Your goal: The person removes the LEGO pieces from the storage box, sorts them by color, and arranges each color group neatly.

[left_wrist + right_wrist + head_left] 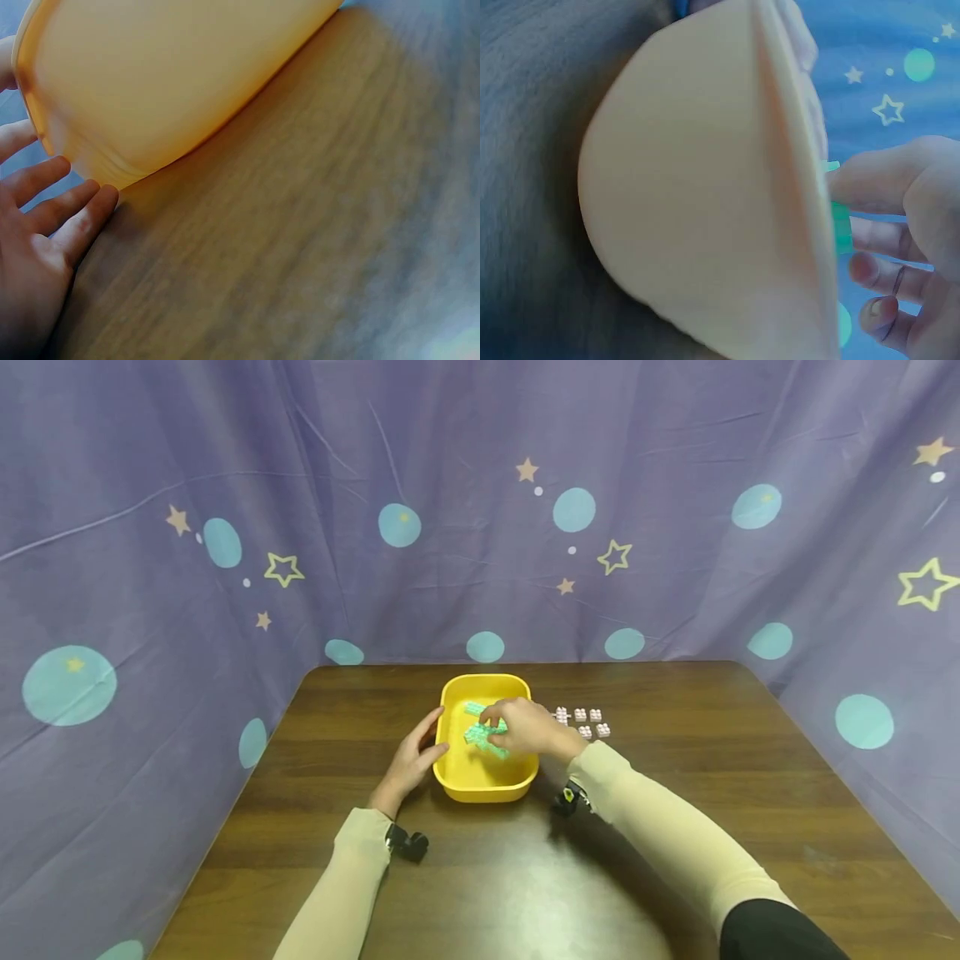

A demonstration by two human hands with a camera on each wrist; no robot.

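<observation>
A yellow bin (485,795) stands on the wooden table, with mint-green toy bricks (480,735) inside it. My left hand (411,762) holds the bin's left side, thumb over the rim and fingers along the outer wall. In the left wrist view the fingertips (109,196) touch that wall near its base. Over the bin, my right hand (521,727) pinches a green brick (841,229) between thumb and index finger, while the other fingers curl loosely. The bin's wall hides part of this brick in the right wrist view.
Several pale pink bricks (585,732) lie on the table (675,793) just right of the bin, partly behind the right hand. A purple curtain (480,602) with stars and balloon shapes hangs along the table's back and sides.
</observation>
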